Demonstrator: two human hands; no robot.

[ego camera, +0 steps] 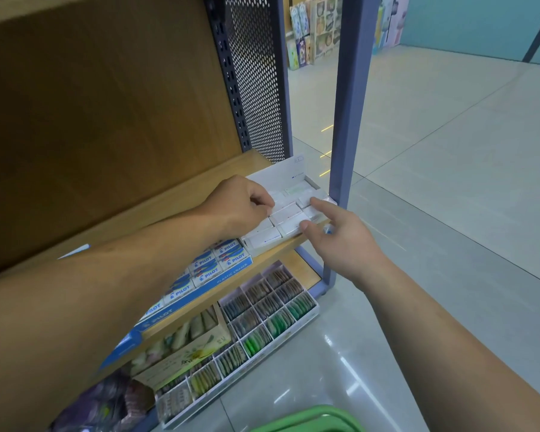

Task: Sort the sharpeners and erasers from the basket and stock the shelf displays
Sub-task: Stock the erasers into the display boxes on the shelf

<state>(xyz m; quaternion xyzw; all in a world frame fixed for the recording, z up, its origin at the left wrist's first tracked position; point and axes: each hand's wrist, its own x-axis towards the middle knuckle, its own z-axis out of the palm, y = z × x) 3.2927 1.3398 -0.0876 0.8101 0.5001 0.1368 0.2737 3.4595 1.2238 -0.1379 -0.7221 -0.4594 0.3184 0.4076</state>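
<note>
Pressing glossy white erasers [289, 213] in flat rows, right hand [340, 238] spread wide, left hand [242, 204] curled, grip unclear; at seven o'clock, paper-sleeved PILOT erasers [211, 271].

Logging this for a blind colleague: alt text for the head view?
Left hand pinches, right hand touches white erasers in a white display box on the wooden shelf; Pilot erasers fill a blue box beside it.
</note>
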